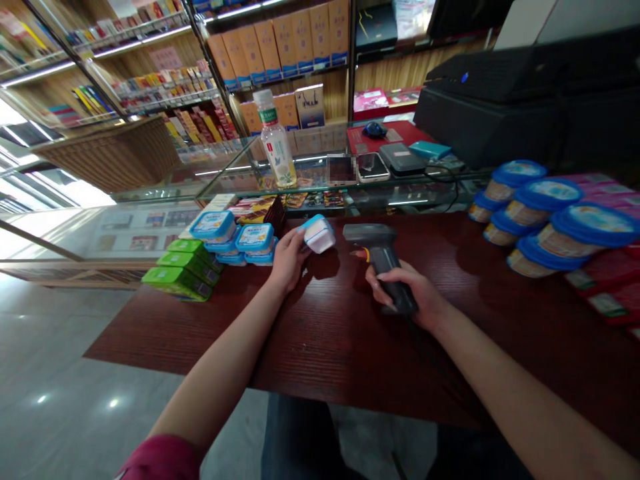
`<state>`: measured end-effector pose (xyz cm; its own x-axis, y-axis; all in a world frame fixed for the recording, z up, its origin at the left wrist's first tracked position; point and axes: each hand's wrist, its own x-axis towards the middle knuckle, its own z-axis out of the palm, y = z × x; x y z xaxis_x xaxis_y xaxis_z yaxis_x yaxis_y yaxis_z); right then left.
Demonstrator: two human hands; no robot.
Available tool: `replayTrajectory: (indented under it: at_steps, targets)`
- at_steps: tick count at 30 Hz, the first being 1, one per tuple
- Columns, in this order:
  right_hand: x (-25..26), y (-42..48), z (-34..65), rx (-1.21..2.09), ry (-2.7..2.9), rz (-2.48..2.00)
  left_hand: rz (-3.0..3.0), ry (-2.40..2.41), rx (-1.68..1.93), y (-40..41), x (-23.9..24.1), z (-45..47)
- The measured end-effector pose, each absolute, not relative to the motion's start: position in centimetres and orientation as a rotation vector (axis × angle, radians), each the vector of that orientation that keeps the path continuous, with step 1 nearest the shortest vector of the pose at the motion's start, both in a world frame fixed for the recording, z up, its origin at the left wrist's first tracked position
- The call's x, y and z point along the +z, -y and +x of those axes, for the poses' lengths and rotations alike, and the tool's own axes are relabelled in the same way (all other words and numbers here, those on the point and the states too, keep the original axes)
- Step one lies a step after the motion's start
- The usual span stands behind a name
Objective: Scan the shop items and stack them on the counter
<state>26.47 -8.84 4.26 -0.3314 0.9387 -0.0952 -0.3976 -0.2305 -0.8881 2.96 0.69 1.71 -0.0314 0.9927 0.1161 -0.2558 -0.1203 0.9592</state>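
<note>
In the middle of the dark wooden counter (310, 347), my left hand (290, 260) grips a small white tub with a blue lid (320, 235), tipped so its underside faces the scanner. My right hand (400, 290) is wrapped round the handle of a black barcode scanner (383, 257), its head pointing left at the tub across a small gap. Left of my left hand stand stacked blue-lidded tubs (255, 239) of the same kind. Green boxes (183, 267) lie beside them. Whatever is printed on the held tub's base is too blurred to read.
Round blue-lidded cups (555, 213) are stacked at the right, near red packages (605, 287). Behind the counter edge, a glass case bears a drink bottle (277, 143), a phone (373, 167) and a mouse (375, 129). A wicker basket (110, 153) is at the left.
</note>
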Motion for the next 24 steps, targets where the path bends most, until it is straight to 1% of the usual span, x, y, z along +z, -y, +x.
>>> replayTrajectory:
  at_steps: [5,10,17,21,24]
  targets:
    - [4.1,9.0,26.9,1.81,0.95,-0.727,1.017,-0.805,1.32,0.0,2.5,2.8]
    - [4.3,9.0,27.1,1.829,0.958,-0.619,1.029,-0.824,1.324,-0.3,2.4,2.3]
    - [4.0,9.0,27.1,1.848,0.996,-0.597,0.97,-0.899,1.331,-0.9,1.4,2.7]
    - [4.1,8.8,27.2,1.803,0.958,-0.608,1.25,-0.907,1.349,-0.6,1.4,2.5]
    - [4.2,8.5,27.2,1.663,0.884,-0.692,1.74,-1.028,1.285,0.1,1.8,2.7]
